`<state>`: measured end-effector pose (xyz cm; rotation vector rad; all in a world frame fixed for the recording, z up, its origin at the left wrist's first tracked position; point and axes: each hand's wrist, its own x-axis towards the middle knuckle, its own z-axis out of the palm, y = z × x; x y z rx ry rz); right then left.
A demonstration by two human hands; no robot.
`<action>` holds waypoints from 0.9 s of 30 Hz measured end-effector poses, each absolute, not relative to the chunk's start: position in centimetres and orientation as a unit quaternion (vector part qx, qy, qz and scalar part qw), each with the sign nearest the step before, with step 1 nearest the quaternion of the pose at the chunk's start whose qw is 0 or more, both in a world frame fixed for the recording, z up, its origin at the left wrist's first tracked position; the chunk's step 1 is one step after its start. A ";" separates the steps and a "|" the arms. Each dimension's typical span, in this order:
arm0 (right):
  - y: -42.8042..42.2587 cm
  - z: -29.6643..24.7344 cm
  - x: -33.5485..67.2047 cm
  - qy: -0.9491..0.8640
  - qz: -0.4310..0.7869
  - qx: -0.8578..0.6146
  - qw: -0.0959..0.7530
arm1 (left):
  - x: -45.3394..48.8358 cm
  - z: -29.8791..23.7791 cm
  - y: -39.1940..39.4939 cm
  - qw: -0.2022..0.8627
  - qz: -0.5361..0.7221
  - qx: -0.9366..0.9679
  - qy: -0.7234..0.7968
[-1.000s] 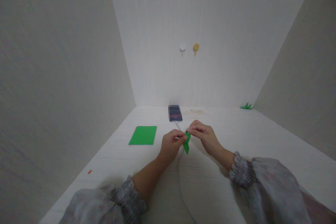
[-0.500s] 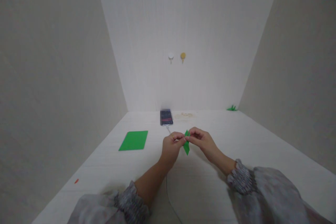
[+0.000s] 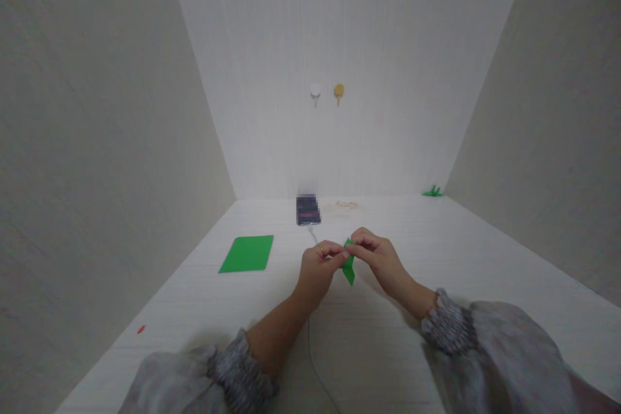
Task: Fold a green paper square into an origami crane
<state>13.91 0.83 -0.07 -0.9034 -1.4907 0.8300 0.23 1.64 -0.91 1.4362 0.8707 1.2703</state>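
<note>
Between my two hands is a small folded piece of green paper (image 3: 348, 270), its pointed lower end hanging down. My left hand (image 3: 317, 272) pinches it from the left between thumb and fingers; a ring shows on one finger. From the right, my right hand (image 3: 381, 260) pinches its upper part, thumb and fingertips meeting close to the left thumb. The fingers cover much of the paper's upper folds. A flat green paper square (image 3: 247, 253) lies on the table to the left of my hands.
A phone (image 3: 308, 210) with a blurred screen lies at the back, a white cable (image 3: 310, 352) running from it towards me. Folded green paper (image 3: 432, 191) sits in the far right corner. A small red piece (image 3: 141, 329) lies at left. Two hooks (image 3: 339, 90) are on the back wall.
The green paper has turned slightly between my fingers and its lower tip has shifted a little right. Both hands keep their pinch. The view has tilted down slightly.
</note>
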 end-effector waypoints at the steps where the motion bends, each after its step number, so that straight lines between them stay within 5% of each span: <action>1: 0.8 0.1 13.8 -0.631 0.359 -0.380 0.573 | 0.3 -0.8 1.6 0.498 0.523 0.592 0.357; 13: 1.7 -1.2 13.8 -0.575 0.344 -0.400 0.625 | -0.7 -3.4 2.0 0.494 0.520 0.602 0.351; 20: 1.4 -1.0 13.7 -0.618 0.404 -0.402 0.541 | -0.5 -2.9 2.1 0.488 0.551 0.578 0.352; 27: 1.4 -1.1 13.7 -0.637 0.341 -0.435 0.537 | -0.2 -2.9 2.2 0.494 0.534 0.581 0.364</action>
